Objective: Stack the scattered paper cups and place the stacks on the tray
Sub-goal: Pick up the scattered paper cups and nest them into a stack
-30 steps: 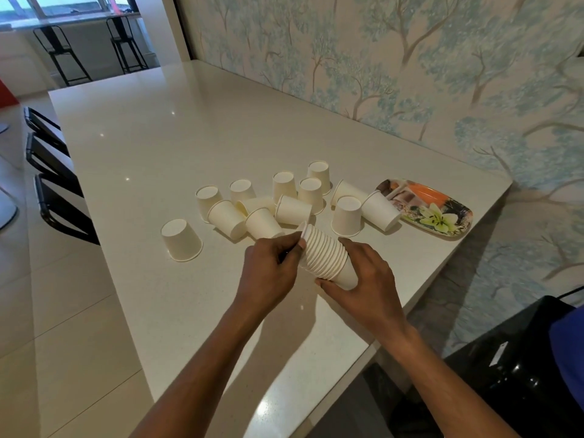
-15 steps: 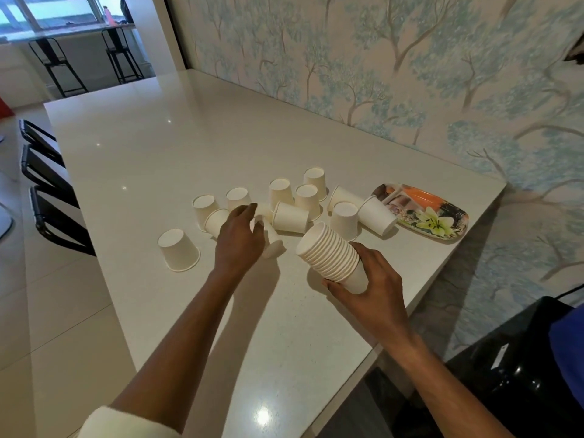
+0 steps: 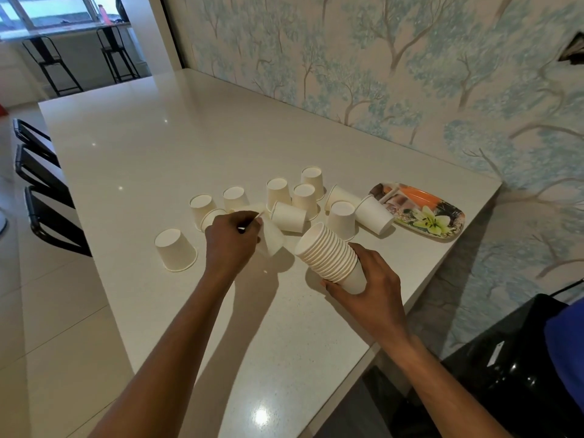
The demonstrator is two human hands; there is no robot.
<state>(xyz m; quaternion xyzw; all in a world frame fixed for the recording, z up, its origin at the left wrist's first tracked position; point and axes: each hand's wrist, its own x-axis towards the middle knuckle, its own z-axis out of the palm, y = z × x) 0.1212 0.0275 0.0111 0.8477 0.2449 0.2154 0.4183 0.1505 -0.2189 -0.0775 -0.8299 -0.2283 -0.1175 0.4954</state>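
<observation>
"One loose white paper cup was tipped on its side in your left hand, whose fingers were curled round it. Your right hand grasped the tilted stack of nested white paper cups by its base, with the open mouth turned toward your left hand. I judged the step to be nesting. You needed to turn the loose cup base-first and line it up with that mouth before pressing lightly, since thin paper crushes."

"And around your grips? Beyond your left hand the other white cups stood upside down or lay tipped, crowded together on the glossy white table, so a careless lift could have knocked them. One upside-down cup sat apart, outward of your left hand. The oval flower-printed tray lay beyond your right hand and held no stack. A tipped cup lay at its nearer end, touching or just beside, I could not tell. I judged it would crowd a stack's landing."
</observation>
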